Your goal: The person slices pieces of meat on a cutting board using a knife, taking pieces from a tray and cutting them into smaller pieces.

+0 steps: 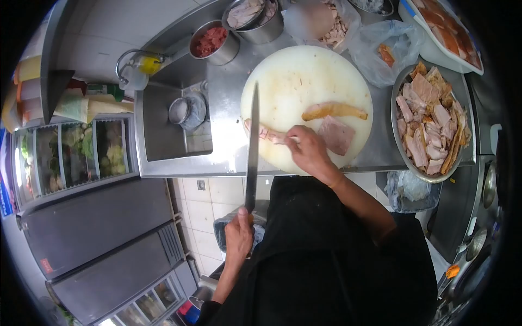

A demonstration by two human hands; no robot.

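Note:
My left hand [238, 234] is closed around the handle of a long knife [253, 146], whose blade points away from me and crosses the left part of the round white cutting board [288, 70]. The fingers of my right hand [310, 150] pinch the right end of a thin strip of meat [269, 134] on the board. The strip's left part passes by the blade, with several cuts or pieces showing. Behind my right hand lie a browned strip [334, 111] and a flat pink slab of meat [336, 135].
Right of the board stands a metal tray [395, 127] heaped with meat pieces. Bowls, one with red meat [211, 42], plastic bags [364, 57] and a white tub [473, 68] line the back. A sink [179, 152] lies left; a bin [220, 231] stands below the counter.

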